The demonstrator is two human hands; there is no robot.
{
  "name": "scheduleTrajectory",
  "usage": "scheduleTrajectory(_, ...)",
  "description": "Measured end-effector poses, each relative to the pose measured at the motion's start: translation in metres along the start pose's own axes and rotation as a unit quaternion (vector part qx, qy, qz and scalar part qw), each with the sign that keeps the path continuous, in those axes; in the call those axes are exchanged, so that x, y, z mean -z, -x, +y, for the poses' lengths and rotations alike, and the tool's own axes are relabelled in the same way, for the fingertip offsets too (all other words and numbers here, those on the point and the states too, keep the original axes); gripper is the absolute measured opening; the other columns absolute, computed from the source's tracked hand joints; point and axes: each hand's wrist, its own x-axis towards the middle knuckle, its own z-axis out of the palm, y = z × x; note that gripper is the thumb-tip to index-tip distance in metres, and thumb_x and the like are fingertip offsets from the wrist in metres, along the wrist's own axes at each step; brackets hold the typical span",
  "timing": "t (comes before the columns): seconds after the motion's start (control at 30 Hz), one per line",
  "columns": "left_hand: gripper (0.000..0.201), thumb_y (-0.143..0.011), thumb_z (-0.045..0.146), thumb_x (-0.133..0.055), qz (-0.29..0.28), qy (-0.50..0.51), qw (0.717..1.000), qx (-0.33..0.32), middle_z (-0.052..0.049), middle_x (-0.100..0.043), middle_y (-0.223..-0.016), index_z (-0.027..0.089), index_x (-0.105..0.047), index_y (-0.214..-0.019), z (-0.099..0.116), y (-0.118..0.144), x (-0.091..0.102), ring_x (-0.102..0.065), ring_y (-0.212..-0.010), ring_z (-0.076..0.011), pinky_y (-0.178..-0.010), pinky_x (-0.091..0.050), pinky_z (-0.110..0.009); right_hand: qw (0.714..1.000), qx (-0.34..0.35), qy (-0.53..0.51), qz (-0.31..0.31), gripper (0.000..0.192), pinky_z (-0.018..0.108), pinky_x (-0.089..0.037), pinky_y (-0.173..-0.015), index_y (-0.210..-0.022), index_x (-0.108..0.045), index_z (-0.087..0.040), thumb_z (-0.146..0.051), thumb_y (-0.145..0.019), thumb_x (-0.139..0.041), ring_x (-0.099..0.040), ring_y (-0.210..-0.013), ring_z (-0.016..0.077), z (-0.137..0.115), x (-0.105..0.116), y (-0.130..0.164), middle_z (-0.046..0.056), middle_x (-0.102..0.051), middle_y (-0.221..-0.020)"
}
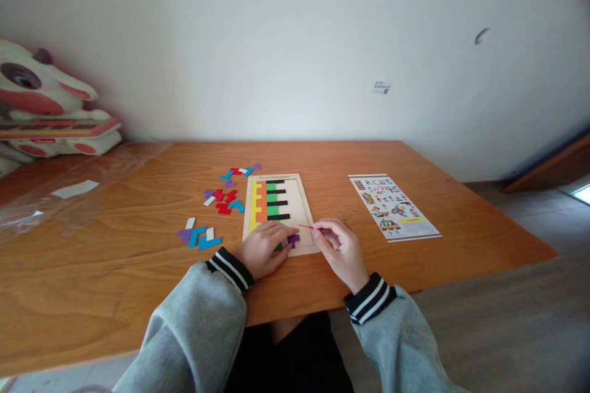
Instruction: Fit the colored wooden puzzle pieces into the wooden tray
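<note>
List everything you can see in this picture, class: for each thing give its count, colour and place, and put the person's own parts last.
table: one, orange-brown wood, fills the foreground
puzzle board: one, pale wood with yellow, orange, green and black pieces fitted, table centre
purple piece: one, at the board's near edge, between the hands
loose pieces: many, red, blue, purple and white, left of the board
pattern sheet: one, white with coloured figures, right of the board
clear plastic sheet: one, far left of the table
plush toy: one, white and pink, far left by the wall
thin red stick: one, in the right hand's grip
left hand: on the board's near edge
right hand: beside the board
</note>
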Motion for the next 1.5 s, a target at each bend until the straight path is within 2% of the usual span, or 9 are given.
scheduleTrajectory(0.1, 0.030, -0.089, 0.021, -0.051, -0.007, -0.001, 1.000, 0.003, -0.010, -0.070, -0.107, 0.017, -0.059, -0.118, 0.0015, -0.0009, 0.0015, -0.063, -0.100, -0.0239, -0.090, -0.051, -0.041, 1.000, -0.006, -0.012, -0.004, 0.013, 0.031, -0.059, -0.077, -0.094, -0.069, -0.020, -0.030, -0.088, -0.063, -0.068, -0.086, 0.0184, 0.0011, -0.0008, 0.0002, 0.008, -0.068, -0.096)
scheduleTrajectory(0.33, 0.031, -0.091, 0.023, -0.050, 0.006, 0.006, 1.000, 0.005, -0.009, -0.069, -0.109, 0.020, -0.059, -0.120, -0.0026, 0.0009, -0.0038, -0.062, -0.101, -0.0234, -0.090, -0.051, -0.040, 0.999, -0.046, -0.011, -0.014, 0.022, 0.035, -0.059, -0.085, -0.106, -0.067, -0.019, -0.032, -0.089, -0.061, -0.071, -0.093, 0.0201, 0.0080, 0.0001, 0.0010, 0.010, -0.073, -0.105)
scheduleTrajectory(0.5, 0.030, -0.091, 0.022, -0.050, 0.001, 0.009, 1.000, 0.008, -0.008, -0.069, -0.109, 0.020, -0.060, -0.120, -0.0018, 0.0007, -0.0030, -0.062, -0.101, -0.0229, -0.091, -0.050, -0.040, 0.996, -0.020, 0.064, -0.058, 0.022, 0.037, -0.057, -0.088, -0.109, -0.068, -0.021, -0.027, -0.092, -0.056, -0.070, -0.094, 0.0202, 0.0078, 0.0015, -0.0003, 0.008, -0.074, -0.106)
scheduleTrajectory(0.77, 0.028, -0.092, 0.021, -0.049, 0.003, 0.007, 1.000, -0.007, -0.008, -0.070, -0.107, 0.020, -0.063, -0.116, 0.0027, -0.0024, 0.0018, -0.063, -0.100, -0.0211, -0.091, -0.051, -0.038, 0.990, 0.013, 0.120, -0.069, 0.019, 0.035, -0.058, -0.082, -0.103, -0.072, -0.023, -0.024, -0.090, -0.057, -0.071, -0.089, 0.0203, 0.0000, 0.0008, -0.0031, 0.006, -0.075, -0.099)
scheduleTrajectory(0.9, 0.028, -0.091, 0.019, -0.050, -0.004, 0.002, 1.000, -0.013, -0.008, -0.070, -0.109, 0.019, -0.063, -0.116, 0.0027, -0.0026, 0.0027, -0.063, -0.101, -0.0215, -0.092, -0.051, -0.040, 0.989, 0.011, 0.124, -0.081, 0.021, 0.036, -0.056, -0.088, -0.103, -0.072, -0.024, -0.023, -0.092, -0.055, -0.070, -0.095, 0.0206, -0.0009, 0.0009, -0.0035, 0.006, -0.075, -0.102)
scheduleTrajectory(1.17, 0.027, -0.092, 0.019, -0.049, 0.001, -0.004, 1.000, -0.021, -0.007, -0.071, -0.110, 0.022, -0.068, -0.110, 0.0020, -0.0030, 0.0011, -0.063, -0.101, -0.0204, -0.091, -0.052, -0.039, 0.987, 0.022, 0.132, -0.092, 0.023, 0.036, -0.056, -0.087, -0.106, -0.073, -0.025, -0.023, -0.092, -0.054, -0.070, -0.095, 0.0206, 0.0007, -0.0002, -0.0024, 0.006, -0.075, -0.103)
scheduleTrajectory(1.3, 0.026, -0.091, 0.018, -0.050, 0.009, 0.000, 1.000, -0.022, -0.008, -0.071, -0.110, 0.021, -0.068, -0.110, 0.0008, -0.0020, -0.0009, -0.063, -0.101, -0.0208, -0.091, -0.052, -0.039, 0.990, 0.003, 0.117, -0.084, 0.022, 0.035, -0.057, -0.083, -0.108, -0.071, -0.024, -0.024, -0.092, -0.055, -0.070, -0.091, 0.0201, 0.0022, -0.0006, -0.0015, 0.007, -0.075, -0.103)
scheduleTrajectory(1.5, 0.025, -0.091, 0.019, -0.050, 0.006, 0.003, 1.000, -0.020, -0.008, -0.071, -0.109, 0.020, -0.066, -0.110, 0.0020, -0.0023, 0.0015, -0.063, -0.101, -0.0212, -0.091, -0.052, -0.039, 0.994, -0.018, 0.083, -0.069, 0.020, 0.035, -0.056, -0.085, -0.107, -0.069, -0.022, -0.026, -0.091, -0.057, -0.070, -0.091, 0.0195, 0.0020, 0.0011, -0.0009, 0.007, -0.074, -0.102)
